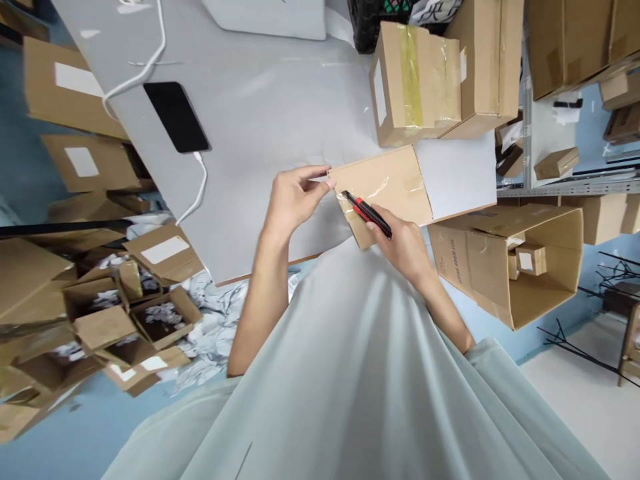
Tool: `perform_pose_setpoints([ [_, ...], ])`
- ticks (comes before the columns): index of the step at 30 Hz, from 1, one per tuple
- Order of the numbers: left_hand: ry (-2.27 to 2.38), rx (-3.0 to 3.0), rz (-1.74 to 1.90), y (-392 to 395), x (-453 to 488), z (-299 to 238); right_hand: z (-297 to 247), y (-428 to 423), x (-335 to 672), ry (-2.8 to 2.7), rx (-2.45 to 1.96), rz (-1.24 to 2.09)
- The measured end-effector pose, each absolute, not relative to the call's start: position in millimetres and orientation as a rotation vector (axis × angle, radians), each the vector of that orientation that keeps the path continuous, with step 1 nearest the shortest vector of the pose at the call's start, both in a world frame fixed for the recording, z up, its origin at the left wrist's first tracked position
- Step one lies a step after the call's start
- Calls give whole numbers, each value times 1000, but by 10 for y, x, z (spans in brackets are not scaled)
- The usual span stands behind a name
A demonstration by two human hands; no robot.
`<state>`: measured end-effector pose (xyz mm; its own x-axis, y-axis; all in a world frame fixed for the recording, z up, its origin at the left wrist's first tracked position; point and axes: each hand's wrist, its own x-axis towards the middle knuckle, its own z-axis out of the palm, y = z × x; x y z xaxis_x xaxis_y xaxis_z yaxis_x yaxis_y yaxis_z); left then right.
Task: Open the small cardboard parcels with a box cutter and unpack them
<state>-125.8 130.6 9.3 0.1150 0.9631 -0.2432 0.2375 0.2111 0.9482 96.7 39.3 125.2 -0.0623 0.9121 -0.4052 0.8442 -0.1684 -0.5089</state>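
Note:
A small taped cardboard box [395,179] lies at the front edge of the grey table, close to my body. My left hand [299,200] grips its left corner, thumb on top and fingers at the far side. In my right hand [400,241] is a red and black box cutter [369,215], its tip pointing to the left end of the box, where shiny clear tape shows. Whether the blade touches the tape I cannot tell. The underside of the box is hidden.
A black phone [177,117] on a white cable lies on the table [280,100] at left. Taped cartons [415,87] stand at back right, beside a black crate [373,20]. A large open carton [505,260] sits right of the table. Opened boxes and crumpled paper [215,320] cover the floor at left.

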Motion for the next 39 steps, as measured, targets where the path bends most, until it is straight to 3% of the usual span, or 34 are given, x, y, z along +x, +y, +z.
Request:
perform_pose_setpoints([
  [25, 1404, 1292, 834, 1275, -1211, 78, 1411, 291, 108, -2142, -2564, 741],
  [34, 1377, 1246, 969, 1219, -1089, -85, 1536, 83, 146, -2213, -2589, 749],
  [39, 1379, 1223, 1002, 1200, -1063, -55, 1661, -230, 221, -2270, -2753, 969],
])
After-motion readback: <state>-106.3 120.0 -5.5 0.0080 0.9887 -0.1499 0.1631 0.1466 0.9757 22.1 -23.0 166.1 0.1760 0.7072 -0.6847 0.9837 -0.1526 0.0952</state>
